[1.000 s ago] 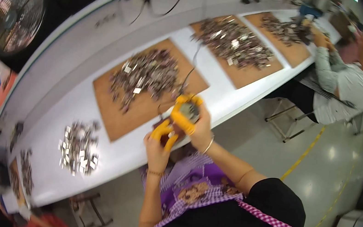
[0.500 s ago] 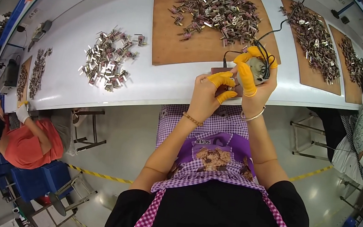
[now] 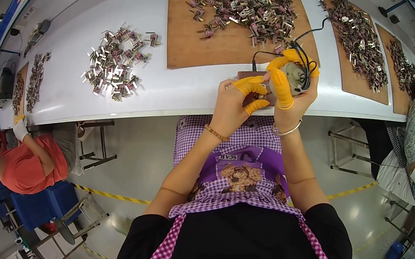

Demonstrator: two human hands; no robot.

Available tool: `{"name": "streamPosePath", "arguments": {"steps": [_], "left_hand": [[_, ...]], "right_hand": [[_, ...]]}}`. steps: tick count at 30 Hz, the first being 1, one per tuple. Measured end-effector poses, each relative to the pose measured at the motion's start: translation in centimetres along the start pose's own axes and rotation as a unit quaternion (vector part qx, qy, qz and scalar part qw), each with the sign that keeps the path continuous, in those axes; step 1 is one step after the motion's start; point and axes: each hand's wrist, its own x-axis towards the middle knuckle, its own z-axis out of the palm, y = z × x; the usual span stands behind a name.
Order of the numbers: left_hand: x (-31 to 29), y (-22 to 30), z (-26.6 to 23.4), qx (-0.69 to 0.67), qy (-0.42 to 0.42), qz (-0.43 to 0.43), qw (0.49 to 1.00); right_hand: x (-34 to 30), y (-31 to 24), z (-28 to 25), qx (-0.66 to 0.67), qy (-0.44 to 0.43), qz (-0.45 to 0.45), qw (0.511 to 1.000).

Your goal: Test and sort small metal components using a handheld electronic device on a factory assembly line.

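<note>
The right hand (image 3: 293, 104) has its fingers, in yellow finger covers (image 3: 280, 87), closed around a round grey tool (image 3: 295, 75), held above the front edge of the white table (image 3: 170, 90), with a black cable (image 3: 310, 72) looped over its right side. The left hand (image 3: 232, 104), also in yellow covers, is curled just beside it, thumb and fingertips brought toward each other; whether they pinch a small part cannot be told. In this inspector's judgement the tool is rigid, light enough for one hand and smooth-sided, so the covered fingers should give useful grip; the sound hold is around its rim, clear of the cable, which looks flexible and may tug or snag. The reddish-brown box (image 3: 249, 75) behind the left fingers appears stiff and is partly masked by them, with a thin black lead (image 3: 254, 64) at its far edge. Beyond it, a brown board (image 3: 187, 47) bears a heap of small metal parts (image 3: 251, 8); these look hard and light, with thin prongs that might bend, and would best be taken by the body. A second, looser cluster (image 3: 119, 59) lies to the left on the bare table. Not verifiable: the tool's underside, covered by the palm; its working end; the gap between the left fingertips; individual parts deep in the heap.
</note>
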Motion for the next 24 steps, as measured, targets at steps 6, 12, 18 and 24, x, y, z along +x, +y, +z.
{"name": "streamPosePath", "arguments": {"steps": [6,12,18,24], "left_hand": [[0.1,0.2,0.1,0.002,0.019,0.008,1.000],[-0.1,0.1,0.1,-0.016,0.016,-0.011,1.000],[-0.1,-0.4,0.3,-0.019,0.025,0.005,1.000],[-0.2,-0.5,0.3,-0.029,0.029,0.012,0.999]], "right_hand": [[0.1,0.0,0.1,0.011,-0.012,0.022,1.000],[0.2,-0.5,0.5,-0.034,-0.003,0.007,0.999],[-0.4,0.4,0.0,-0.136,-0.058,-0.106,0.983],[-1.0,0.8,0.0,-0.100,-0.075,-0.109,0.986]]}}
